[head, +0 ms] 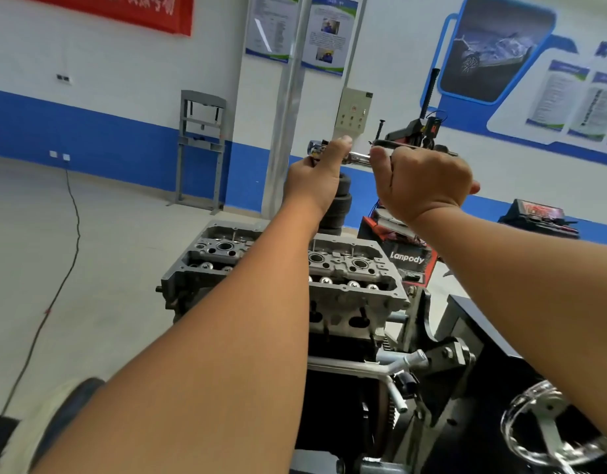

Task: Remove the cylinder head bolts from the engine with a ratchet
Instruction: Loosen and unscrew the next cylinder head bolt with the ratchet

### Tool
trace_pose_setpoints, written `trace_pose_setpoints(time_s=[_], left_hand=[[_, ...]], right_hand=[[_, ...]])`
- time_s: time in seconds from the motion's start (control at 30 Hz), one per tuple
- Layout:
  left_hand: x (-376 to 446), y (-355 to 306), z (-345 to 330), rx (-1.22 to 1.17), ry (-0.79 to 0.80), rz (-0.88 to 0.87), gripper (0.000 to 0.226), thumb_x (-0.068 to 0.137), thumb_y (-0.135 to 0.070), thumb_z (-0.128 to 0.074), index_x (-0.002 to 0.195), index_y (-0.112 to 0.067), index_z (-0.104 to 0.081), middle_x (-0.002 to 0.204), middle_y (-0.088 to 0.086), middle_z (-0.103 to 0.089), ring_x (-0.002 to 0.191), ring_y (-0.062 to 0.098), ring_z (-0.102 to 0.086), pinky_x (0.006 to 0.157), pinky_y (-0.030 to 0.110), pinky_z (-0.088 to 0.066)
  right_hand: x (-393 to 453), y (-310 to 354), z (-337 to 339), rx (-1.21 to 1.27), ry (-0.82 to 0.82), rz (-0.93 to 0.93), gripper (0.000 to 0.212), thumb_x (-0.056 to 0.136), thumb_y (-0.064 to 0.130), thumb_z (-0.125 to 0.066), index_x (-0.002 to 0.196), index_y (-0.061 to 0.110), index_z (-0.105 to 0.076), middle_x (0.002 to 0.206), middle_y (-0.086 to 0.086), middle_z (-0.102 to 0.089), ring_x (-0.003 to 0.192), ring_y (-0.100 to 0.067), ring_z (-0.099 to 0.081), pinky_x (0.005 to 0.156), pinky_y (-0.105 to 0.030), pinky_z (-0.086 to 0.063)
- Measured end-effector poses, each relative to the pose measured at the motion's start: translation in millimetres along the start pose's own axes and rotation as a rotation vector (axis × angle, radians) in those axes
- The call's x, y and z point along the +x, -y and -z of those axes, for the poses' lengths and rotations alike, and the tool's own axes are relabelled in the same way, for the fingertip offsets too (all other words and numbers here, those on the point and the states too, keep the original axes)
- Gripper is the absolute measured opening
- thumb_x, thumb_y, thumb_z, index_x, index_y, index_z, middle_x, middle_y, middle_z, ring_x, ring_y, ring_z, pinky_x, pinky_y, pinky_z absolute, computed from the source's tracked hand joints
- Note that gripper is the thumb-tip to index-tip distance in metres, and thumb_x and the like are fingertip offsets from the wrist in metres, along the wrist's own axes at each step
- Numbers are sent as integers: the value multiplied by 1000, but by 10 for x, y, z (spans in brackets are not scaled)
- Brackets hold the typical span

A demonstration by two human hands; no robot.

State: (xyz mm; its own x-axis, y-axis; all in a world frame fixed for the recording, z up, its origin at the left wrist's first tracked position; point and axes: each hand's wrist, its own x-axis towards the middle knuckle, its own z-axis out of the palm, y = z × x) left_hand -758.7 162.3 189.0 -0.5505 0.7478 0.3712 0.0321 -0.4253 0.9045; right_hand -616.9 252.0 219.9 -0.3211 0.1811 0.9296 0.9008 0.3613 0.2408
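Observation:
Both my hands hold a chrome ratchet (358, 158) up in the air, well above the engine. My left hand (317, 176) grips the ratchet's head end, fingers curled round it with the thumb up. My right hand (421, 183) is closed round the handle. The grey cylinder head (346, 268) sits on the engine on a stand below my forearms, its top open with round bores and shiny valve parts showing. My left forearm hides its middle. I cannot make out any bolts.
A red tyre machine (406, 258) marked Lanpody stands behind the engine. The stand's crank wheel (548, 429) is at lower right. A grey press frame (201, 148) stands by the blue-and-white wall, and a black cable (61, 285) runs across the floor on the left.

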Motion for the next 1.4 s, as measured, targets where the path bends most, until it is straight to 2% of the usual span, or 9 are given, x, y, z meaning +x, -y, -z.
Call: trace_pose_setpoints(time_s=[0.27, 0.47, 0.57, 0.67, 0.83, 1.03, 1.13, 1.23, 1.4], left_hand=[[61, 70, -45, -1, -30, -66, 49, 82, -70, -69, 65, -28, -51, 38, -19, -40, 34, -2, -41, 61, 30, -36], [80, 119, -67, -3, -29, -118, 50, 84, -69, -68, 66, -24, -55, 41, -18, -40, 38, -2, -43, 67, 31, -41], [78, 135, -62, -4, -36, -141, 59, 86, -68, -68, 86, -9, -72, 41, -18, -40, 39, -2, -43, 66, 29, -41], [65, 139, -59, -4, -34, -168, 67, 88, -66, -66, 105, -2, -73, 40, -18, -40, 40, 0, -43, 63, 28, -42], [94, 154, -66, 22, -23, -199, 49, 88, -64, -68, 67, -21, -59, 46, -16, -44, 48, 4, -46, 66, 32, -44], [127, 184, -61, 44, -37, -250, 45, 89, -56, -73, 73, -14, -65, 56, -17, -50, 58, 4, -48, 67, 32, -45], [134, 194, -47, 46, -40, -277, 42, 88, -50, -76, 89, -8, -73, 69, -3, -60, 69, 14, -56, 72, 37, -51], [129, 205, -56, 52, -48, -298, 32, 88, -46, -77, 87, -14, -74, 79, 3, -71, 80, 19, -65, 75, 38, -55], [166, 311, -83, 96, -22, -333, 29, 88, -29, -74, 65, -20, -60, 53, -15, -53, 56, 3, -50, 62, 29, -45]], right_hand=[[40, -3, -110, 59, -90, 0, 75, 100, 69, -3, 63, 21, -46, 53, -5, -44, 47, -25, -42, 60, -33, -33], [81, -36, -225, 68, -66, 16, 80, 98, 70, 3, 65, 19, -50, 54, -5, -48, 48, -27, -45, 60, -32, -34], [113, -44, -290, 70, -58, 24, 81, 98, 70, 3, 66, 19, -51, 56, -5, -48, 49, -28, -47, 60, -32, -35], [133, -39, -346, 83, -86, 44, 78, 99, 68, 3, 65, 19, -48, 55, -4, -45, 47, -27, -43, 57, -31, -29], [184, -48, -489, 114, -59, 50, 82, 99, 67, 0, 69, 14, -55, 60, -8, -52, 51, -30, -47, 58, -33, -26], [287, -22, -666, 212, -78, 38, 90, 90, 76, 14, 71, 16, -50, 62, -7, -50, 54, -32, -46, 59, -35, -22], [327, 15, -784, 287, -146, 22, 95, 92, 76, 9, 76, 11, -58, 61, -6, -48, 53, -31, -47, 59, -34, -23], [356, 61, -871, 409, -228, 26, 90, 95, 75, 4, 76, 10, -55, 60, -5, -45, 51, -30, -45, 58, -34, -24], [366, 333, -935, 839, -161, 19, 78, 93, 79, 1, 74, 17, -43, 64, 0, -40, 63, -21, -36, 60, -34, -21]])
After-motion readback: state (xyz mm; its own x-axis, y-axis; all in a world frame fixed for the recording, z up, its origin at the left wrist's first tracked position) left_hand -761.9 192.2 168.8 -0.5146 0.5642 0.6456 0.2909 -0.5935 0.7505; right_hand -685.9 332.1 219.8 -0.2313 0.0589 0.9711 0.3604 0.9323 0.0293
